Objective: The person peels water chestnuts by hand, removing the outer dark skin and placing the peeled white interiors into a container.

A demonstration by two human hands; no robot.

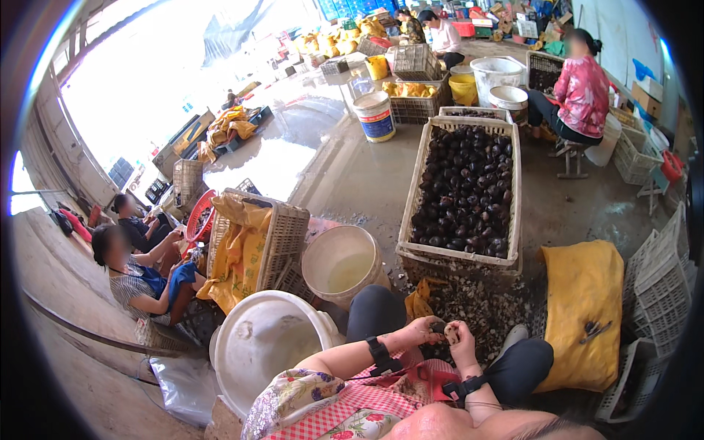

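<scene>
My left hand (pixel 424 331) grips a small dark round piece (pixel 438 327) between thumb and fingers, above a heap of peelings or shell scraps (pixel 478 308). Close by on the right, my right hand (pixel 461 340) has curled fingers at a small pale-brown thing (pixel 451 334); whether it is part of the same piece or a tool, I cannot tell. Beyond them a pale plastic crate (pixel 403 220) holds many glossy dark round pieces (pixel 467 187), perhaps water chestnuts or snails. A black strap circles each of my wrists.
A large white tub (pixel 234 341) and a bucket of cloudy liquid (pixel 313 269) stand at my left. On my right lies a yellow woven sack (pixel 583 297) with a small metal tool (pixel 595 333) on it, beside stacked crates (pixel 665 286). Several people sit working farther off.
</scene>
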